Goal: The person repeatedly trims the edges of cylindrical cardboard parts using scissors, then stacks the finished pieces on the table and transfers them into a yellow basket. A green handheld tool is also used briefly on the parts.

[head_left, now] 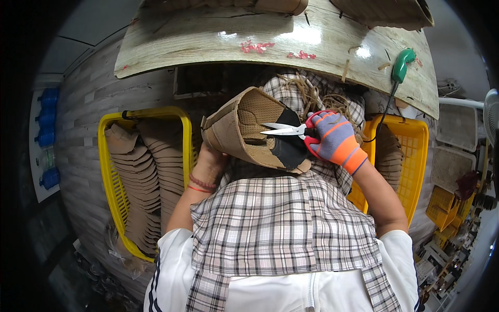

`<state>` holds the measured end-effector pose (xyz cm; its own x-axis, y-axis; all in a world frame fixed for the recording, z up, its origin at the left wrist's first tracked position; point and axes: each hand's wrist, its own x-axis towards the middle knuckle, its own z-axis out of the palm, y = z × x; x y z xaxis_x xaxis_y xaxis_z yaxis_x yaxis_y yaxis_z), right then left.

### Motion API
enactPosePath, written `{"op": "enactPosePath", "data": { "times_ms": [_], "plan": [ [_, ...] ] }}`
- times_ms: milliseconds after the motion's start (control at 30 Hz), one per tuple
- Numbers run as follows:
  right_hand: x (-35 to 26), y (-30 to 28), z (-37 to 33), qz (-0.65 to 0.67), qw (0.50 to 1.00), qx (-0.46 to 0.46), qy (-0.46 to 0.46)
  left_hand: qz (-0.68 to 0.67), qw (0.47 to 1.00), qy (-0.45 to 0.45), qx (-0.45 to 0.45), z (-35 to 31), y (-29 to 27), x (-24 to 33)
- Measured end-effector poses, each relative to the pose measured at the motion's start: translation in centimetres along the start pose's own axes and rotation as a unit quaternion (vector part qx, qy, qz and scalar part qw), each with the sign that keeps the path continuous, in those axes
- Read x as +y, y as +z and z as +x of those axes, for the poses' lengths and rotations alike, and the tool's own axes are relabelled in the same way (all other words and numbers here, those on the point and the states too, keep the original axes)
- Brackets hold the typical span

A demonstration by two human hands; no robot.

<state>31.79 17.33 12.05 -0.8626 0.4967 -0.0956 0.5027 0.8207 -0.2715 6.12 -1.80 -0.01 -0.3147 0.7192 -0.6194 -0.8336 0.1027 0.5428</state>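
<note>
While hands grip shoe upper (249, 130) and scissors (291, 129), wooden table (208, 41), yellow baskets (112, 156)

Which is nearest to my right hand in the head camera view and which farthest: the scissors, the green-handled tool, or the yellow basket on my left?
From the right hand:
1. Scissors, held in that hand.
2. Green-handled tool, up on the table's right end.
3. Left yellow basket, across the lap on the far side.

gloved right hand (335, 139) clenched, bare left hand (210, 156) mostly hidden, seemingly gripping.
</note>
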Motion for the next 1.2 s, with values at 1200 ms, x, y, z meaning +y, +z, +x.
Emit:
{"op": "enactPosePath", "data": {
  "times_ms": [1200],
  "plan": [
    [-0.4, 0.1, 0.2, -0.062, 0.998, 0.03, 0.001, 0.023, 0.999, 0.033, 0.022, -1.6, 2.5, 0.4]
  ]
}}
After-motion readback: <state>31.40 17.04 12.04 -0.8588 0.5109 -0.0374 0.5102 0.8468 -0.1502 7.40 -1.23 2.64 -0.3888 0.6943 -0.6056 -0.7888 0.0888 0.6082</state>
